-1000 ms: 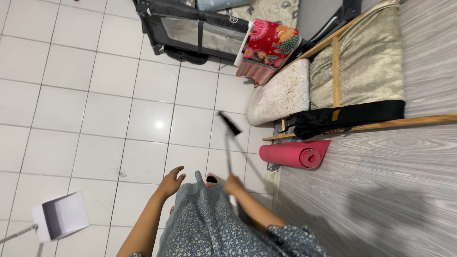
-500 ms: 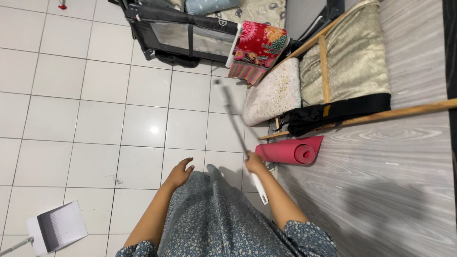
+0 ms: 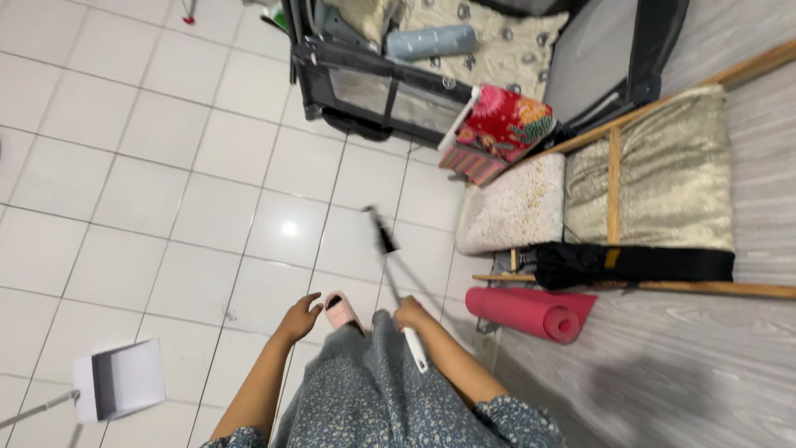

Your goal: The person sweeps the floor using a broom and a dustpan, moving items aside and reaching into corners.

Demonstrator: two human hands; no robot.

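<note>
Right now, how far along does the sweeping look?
The white tile floor looks free of visible dirt, though small dust would not show. In hand: the right hand grips a broom, head out over the tiles; the left hand is empty. Left: the white dustpan sits unused nearby, with nothing visible inside.

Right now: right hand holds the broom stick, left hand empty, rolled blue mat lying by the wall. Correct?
Not quite. The rolled mat is pink-red, not blue, as the head view shows. The rest holds: the right hand holds the broom stick, and the left hand is empty.
</note>
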